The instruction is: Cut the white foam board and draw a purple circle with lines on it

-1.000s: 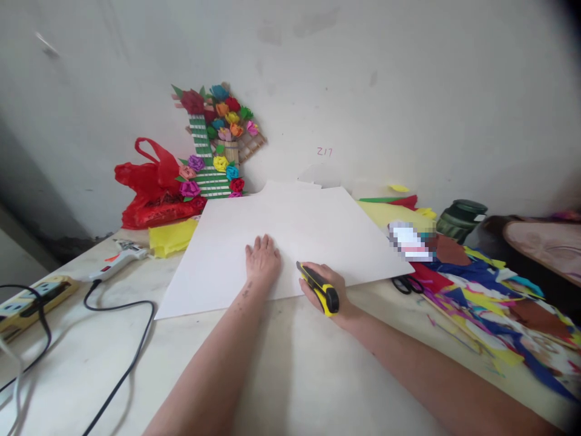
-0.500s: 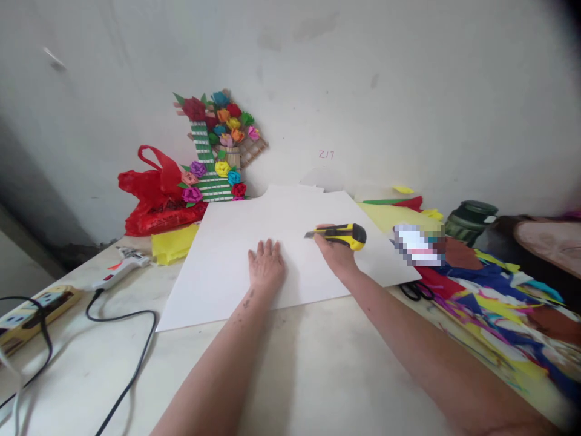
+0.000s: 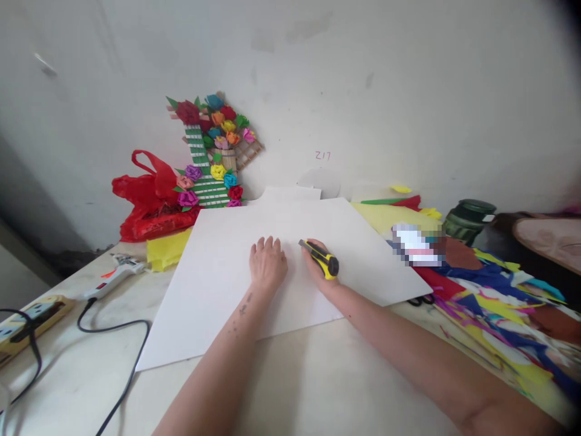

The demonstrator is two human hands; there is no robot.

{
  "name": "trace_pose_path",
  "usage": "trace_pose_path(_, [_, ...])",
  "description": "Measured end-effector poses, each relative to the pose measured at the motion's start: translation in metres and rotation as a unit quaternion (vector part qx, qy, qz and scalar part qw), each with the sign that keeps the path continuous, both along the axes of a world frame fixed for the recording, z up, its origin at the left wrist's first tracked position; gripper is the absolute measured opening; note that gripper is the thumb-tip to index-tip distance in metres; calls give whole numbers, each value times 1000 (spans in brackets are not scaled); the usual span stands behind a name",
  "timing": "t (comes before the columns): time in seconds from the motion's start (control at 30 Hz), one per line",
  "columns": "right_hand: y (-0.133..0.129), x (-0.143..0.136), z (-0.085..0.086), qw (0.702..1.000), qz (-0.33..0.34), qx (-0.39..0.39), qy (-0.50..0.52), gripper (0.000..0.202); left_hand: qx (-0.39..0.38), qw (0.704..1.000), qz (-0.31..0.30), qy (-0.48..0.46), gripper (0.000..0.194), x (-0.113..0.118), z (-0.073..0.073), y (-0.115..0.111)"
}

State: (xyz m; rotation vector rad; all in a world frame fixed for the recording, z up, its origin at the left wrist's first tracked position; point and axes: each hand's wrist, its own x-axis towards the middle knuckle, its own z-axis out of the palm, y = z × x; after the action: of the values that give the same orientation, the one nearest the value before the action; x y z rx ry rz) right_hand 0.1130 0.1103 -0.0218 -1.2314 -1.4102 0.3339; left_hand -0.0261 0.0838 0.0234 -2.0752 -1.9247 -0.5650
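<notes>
A large white board (image 3: 200, 303) lies flat on the table in front of me. My left hand (image 3: 269, 263) rests palm down on its middle, fingers stretched forward and slightly apart. Just to the right, my right hand (image 3: 318, 266) grips a yellow and black utility knife (image 3: 321, 259) above the board. The knife's tip points forward and left, toward the fingers of my left hand. I cannot tell whether the blade touches the board.
On the left are a glue gun (image 3: 115, 280), a power strip (image 3: 39, 324), yellow paper (image 3: 167, 249) and a red plastic bag (image 3: 152, 191). A paper-flower decoration (image 3: 211, 151) leans on the wall. Coloured scraps (image 3: 499, 309), a blurred phone (image 3: 417, 245) and a green jar (image 3: 469, 218) lie right.
My right hand with the utility knife has moved left, closer to my left hand, and the knife has turned. The white board has shifted toward me. My left hand stays flat on it.
</notes>
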Motion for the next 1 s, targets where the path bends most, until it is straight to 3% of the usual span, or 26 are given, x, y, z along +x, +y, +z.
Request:
trace_pose_path(0.17, [-12, 1, 10, 998, 26, -8, 48, 34, -68, 998, 0, 14, 56, -14, -18, 15])
trace_pose_path(0.3, [18, 0, 27, 987, 60, 2, 147, 36, -137, 991, -4, 7, 58, -16, -21, 13])
trace_pose_path(0.53, [86, -10, 46, 966, 73, -29, 247, 39, -122, 992, 13, 22, 43, -2, 2, -2])
trace_pose_path(0.67, [99, -19, 45, 958, 75, -48, 271, 38, -36, 999, 9, 14, 59, -2, -9, 6])
trace_pose_path(0.83, [113, -24, 42, 960, 77, -52, 266, 39, -72, 997, 10, 3, 69, -6, -27, 15])
trace_pose_path(1.0, [133, -28, 42, 951, 123, -5, 283, 30, -71, 997, 8, 5, 67, -4, -28, 14])
